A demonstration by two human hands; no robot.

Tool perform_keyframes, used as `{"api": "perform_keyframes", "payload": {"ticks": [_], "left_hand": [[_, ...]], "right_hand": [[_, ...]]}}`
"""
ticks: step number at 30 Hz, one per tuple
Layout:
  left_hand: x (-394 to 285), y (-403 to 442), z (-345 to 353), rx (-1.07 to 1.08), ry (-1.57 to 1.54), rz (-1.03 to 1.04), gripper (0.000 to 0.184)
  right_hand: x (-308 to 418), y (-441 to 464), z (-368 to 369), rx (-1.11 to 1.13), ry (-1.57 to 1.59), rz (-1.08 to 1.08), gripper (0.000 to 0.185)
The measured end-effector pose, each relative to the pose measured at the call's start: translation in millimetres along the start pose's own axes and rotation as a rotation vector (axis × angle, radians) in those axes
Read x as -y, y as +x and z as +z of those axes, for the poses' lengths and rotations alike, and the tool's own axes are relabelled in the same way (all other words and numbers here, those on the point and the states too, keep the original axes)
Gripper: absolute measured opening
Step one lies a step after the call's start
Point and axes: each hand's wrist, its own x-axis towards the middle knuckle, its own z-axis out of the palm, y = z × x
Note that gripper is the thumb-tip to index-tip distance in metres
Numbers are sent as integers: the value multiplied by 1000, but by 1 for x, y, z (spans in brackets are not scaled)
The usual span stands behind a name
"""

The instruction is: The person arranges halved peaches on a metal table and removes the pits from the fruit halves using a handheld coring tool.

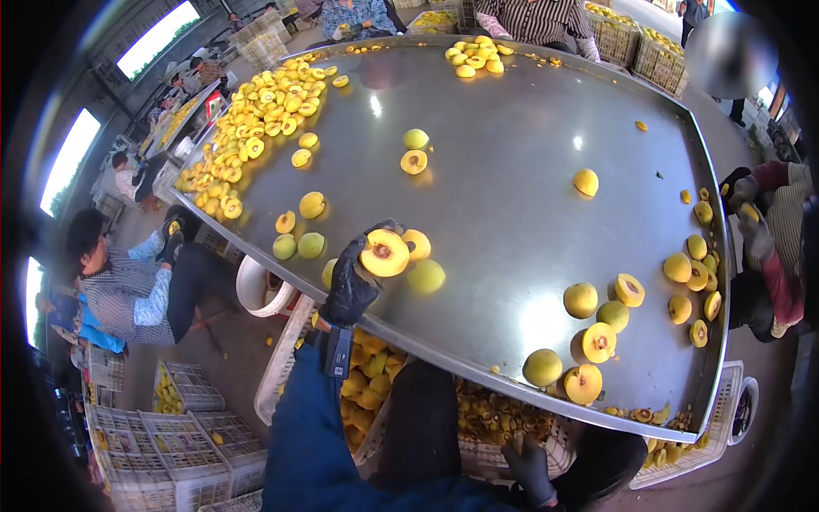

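My left hand (348,286), in a black glove, is raised over the table's near edge. Its fingers are closed round a halved yellow peach (384,253), cut face and brown centre toward me. Just behind lie another peach half (416,245) and a greenish whole peach (426,276). Low by my right knee is my right hand (529,471), in a dark glove, with its fingers curled; whatever it may hold is hidden. Near it, a crate of peach pits and scraps (503,416) sits under the table edge.
The metal table (495,196) has a raised rim. Peach halves (273,98) are heaped at its far left; whole and halved peaches (600,341) lie near right. A peach-filled crate (286,358) stands by my left leg. Co-workers sit around, one person (136,282) at left.
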Motion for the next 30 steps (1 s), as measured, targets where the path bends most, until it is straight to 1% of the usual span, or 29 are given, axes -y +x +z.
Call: {"api": "perform_keyframes", "payload": {"ticks": [1,2,4,7,8,9,10,13,14,15,16,17,19,22,23,25,26,27,29,30], "left_hand": [[2,-3,13,3,-164,-47,54],[7,-4,21,-59,-232,-82,61],[15,-7,33,-72,-142,-83,59],[28,-13,48,-102,-96,-121,61],[34,-14,46,-104,-94,-141,61],[40,-16,47,-105,-92,-164,61],[48,-19,61,-204,-85,-127,60],[73,-41,95,-137,-117,-105,59],[81,-53,110,-183,-94,-161,58],[84,-71,132,-95,-28,-117,58],[89,-88,151,-54,-5,-150,58],[91,-102,167,-12,18,-180,57],[90,-125,195,44,201,-83,55],[85,-164,226,116,478,55,52],[82,-175,230,130,611,124,48],[75,-196,236,132,880,270,43],[80,-209,239,80,931,281,41],[86,-219,242,29,982,299,39],[96,-230,246,-60,766,262,45],[102,-231,244,-102,503,197,52]], "right_hand": [[5,-2,-2,7,1,1,31],[1,-3,-2,-6,-39,-37,30],[-10,-1,2,-35,-119,-111,30],[-8,-4,2,-17,-130,-79,28],[-4,-6,0,-32,-147,-121,27],[5,-8,-3,-49,-164,-160,27],[16,-12,-7,-66,-180,-194,27],[56,-14,-23,-141,-83,-379,25],[79,-12,-29,-230,-74,-453,24],[100,-13,-36,-316,-65,-527,23],[112,-14,-43,-307,30,-499,31],[134,-20,-51,-282,103,-451,34],[122,-14,-41,-280,193,-444,37],[134,-20,-23,-333,492,-459,42],[159,-40,-33,-152,756,-185,41],[165,-62,-41,-75,835,-66,36],[170,-68,-32,-134,834,-193,37],[170,-77,-32,-104,766,-170,38],[150,-77,-21,-225,521,-415,35],[152,-91,-32,-210,282,-457,34]]}}
